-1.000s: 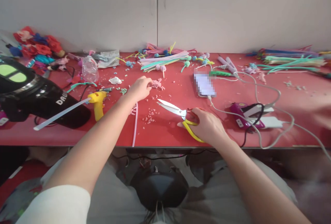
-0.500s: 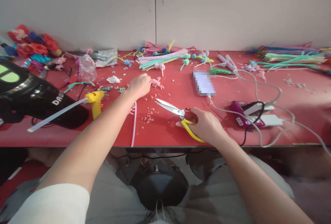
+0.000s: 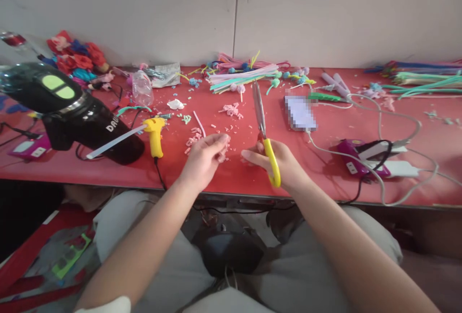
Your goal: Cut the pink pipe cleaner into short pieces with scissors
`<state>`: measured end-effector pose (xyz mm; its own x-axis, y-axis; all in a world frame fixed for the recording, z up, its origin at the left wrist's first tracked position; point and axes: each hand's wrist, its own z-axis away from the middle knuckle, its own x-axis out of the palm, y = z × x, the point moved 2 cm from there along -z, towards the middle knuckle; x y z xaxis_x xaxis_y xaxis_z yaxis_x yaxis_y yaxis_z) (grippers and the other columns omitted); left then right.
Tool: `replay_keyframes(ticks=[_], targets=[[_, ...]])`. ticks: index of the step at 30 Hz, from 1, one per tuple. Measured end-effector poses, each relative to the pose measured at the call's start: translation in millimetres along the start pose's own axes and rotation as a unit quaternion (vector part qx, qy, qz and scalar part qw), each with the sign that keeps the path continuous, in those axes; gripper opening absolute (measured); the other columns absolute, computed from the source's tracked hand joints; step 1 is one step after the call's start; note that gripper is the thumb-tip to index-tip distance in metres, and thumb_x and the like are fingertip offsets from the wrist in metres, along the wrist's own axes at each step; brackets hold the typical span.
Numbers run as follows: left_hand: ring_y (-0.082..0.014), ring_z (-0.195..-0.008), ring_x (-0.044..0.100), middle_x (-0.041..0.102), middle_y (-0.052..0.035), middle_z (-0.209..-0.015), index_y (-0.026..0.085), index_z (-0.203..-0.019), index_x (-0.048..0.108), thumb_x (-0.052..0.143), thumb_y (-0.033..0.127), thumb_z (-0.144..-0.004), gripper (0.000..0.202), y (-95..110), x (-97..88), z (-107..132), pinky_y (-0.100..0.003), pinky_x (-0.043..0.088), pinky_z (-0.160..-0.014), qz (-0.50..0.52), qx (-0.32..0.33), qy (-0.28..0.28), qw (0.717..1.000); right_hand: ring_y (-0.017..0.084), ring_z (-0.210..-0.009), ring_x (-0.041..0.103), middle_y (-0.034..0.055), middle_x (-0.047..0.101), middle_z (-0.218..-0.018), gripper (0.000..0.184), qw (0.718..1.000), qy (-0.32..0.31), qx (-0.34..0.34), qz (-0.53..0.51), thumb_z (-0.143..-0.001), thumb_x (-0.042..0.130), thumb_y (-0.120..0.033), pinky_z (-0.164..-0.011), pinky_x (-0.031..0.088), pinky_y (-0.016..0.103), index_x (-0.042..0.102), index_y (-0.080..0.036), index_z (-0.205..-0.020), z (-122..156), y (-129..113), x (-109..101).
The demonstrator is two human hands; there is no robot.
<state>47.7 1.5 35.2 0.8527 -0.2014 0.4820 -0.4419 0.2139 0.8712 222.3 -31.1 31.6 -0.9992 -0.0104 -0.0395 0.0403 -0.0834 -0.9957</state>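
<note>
My right hand (image 3: pixel 285 161) is wrapped round the yellow handles of a pair of scissors (image 3: pixel 260 110), whose blades point up and away from me; the thumb stretches to the left. Just left of it, my left hand (image 3: pixel 204 159) has thumb and fingers pinched together low over the table. What it holds, if anything, is too small to make out. Behind that hand lie a thin pink stem (image 3: pixel 199 123) and a scatter of short pink cuttings (image 3: pixel 194 140). Farther back sits a small heap of pink pieces (image 3: pixel 233 110).
Left stand a black tumbler-shaped device (image 3: pixel 90 118) and a yellow glue gun (image 3: pixel 155 137) with a long stick. A clear plastic cup (image 3: pixel 142 88) and bundled pipe cleaners (image 3: pixel 245 78) lie behind. To the right are a phone (image 3: pixel 300 112), cables and a purple power block (image 3: pixel 348 159).
My left hand has drawn back from the pink heap toward me, nearer the right hand. The scissors have swung from pointing left to pointing upward. The view has shifted left.
</note>
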Motion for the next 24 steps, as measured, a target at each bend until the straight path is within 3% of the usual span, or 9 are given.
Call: replay_keyframes(ticks=[5,18,21,24], targets=[[-0.0071,-0.065,0.052,0.062,0.0006,-0.072,0.019,-0.077,0.073,0.083,0.03,-0.067,0.018,-19.3,2.4,7.0,-0.021,0.041,-0.06,0.028,-0.014,0.036,0.999,0.012,-0.063,0.055,-0.0029,0.059,-0.066,0.048,0.999,0.015,0.025,-0.017,-0.064,0.083,-0.045,-0.058,0.04,0.027,0.041,-0.022,-0.069,3.1,-8.7,20.3],[-0.0095,-0.07,0.057,0.067,-0.0006,-0.077,0.02,-0.08,0.074,0.082,0.032,-0.069,0.018,-29.9,6.4,12.6,-0.024,0.043,-0.063,0.025,-0.005,0.042,0.999,0.014,-0.067,0.061,-0.0044,0.058,-0.066,0.046,0.995,0.051,0.001,-0.088,-0.063,0.085,-0.039,-0.053,0.041,0.026,0.043,-0.022,-0.071,5.4,-1.2,22.6],[-0.0083,-0.065,0.054,0.066,0.0002,-0.075,0.022,-0.081,0.075,0.079,0.032,-0.074,0.014,-23.6,0.8,13.0,-0.024,0.044,-0.063,-0.029,0.039,0.051,0.998,0.015,-0.07,0.064,-0.0035,0.059,-0.068,0.046,0.995,0.05,0.001,-0.085,-0.063,0.085,-0.04,-0.055,0.043,0.026,0.043,-0.022,-0.072,5.3,-0.6,19.0],[-0.0118,-0.076,0.061,0.068,-0.0019,-0.082,0.022,-0.084,0.076,0.075,0.033,-0.08,0.012,-13.1,-1.8,16.8,-0.026,0.049,-0.072,-0.153,0.121,0.04,0.98,0.013,-0.066,0.062,-0.003,0.061,-0.069,0.045,0.996,0.032,0.005,-0.081,-0.065,0.084,-0.039,-0.056,0.044,0.026,0.043,-0.022,-0.073,5.4,1.2,16.0]])
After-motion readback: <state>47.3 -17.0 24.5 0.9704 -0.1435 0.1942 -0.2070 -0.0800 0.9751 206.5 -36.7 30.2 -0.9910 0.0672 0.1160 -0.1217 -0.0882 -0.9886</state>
